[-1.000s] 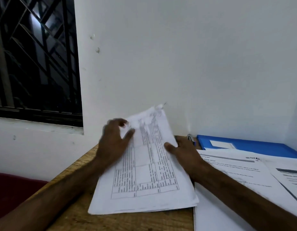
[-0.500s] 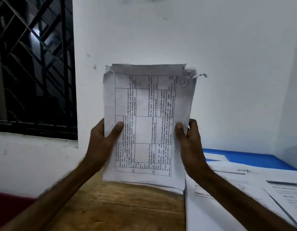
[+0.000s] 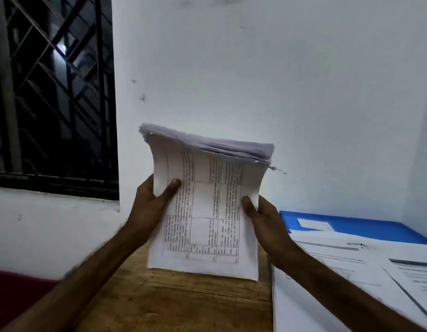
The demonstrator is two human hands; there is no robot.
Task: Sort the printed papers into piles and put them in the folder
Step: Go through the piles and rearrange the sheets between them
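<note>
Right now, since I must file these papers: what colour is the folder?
The folder is blue; head view shows it.

Print on the upright stack of white printed papers (image 3: 207, 224) is too blurred to read. The loose white sheets (image 3: 339, 267) hide the near edge of the flat blue plastic folder (image 3: 375, 230).
</note>
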